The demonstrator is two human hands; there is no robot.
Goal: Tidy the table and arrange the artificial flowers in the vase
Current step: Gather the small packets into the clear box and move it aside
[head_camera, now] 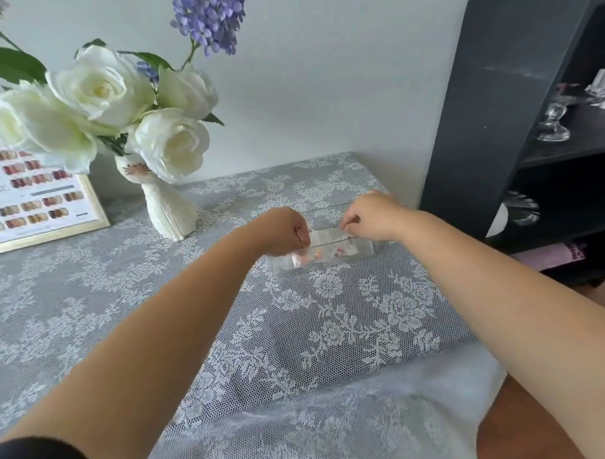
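Observation:
A white cat-shaped vase [169, 209] stands at the back left of the table and holds white artificial roses [103, 92] and a purple flower spike [212, 15]. Right of the vase, a clear plastic box [331, 247] with small orange and pink items inside lies on the lace tablecloth [342, 316]. My left hand [284, 232] grips the box's left end with curled fingers. My right hand [370, 216] pinches the box's upper right edge, which looks like a thin transparent lid.
A gold-framed nail-colour chart [38, 199] leans at the far left. A dark shelf unit [497, 109] stands close on the right, with glassware [555, 121] on its shelves. The wall runs behind the table, and the cloth hangs over the near edge.

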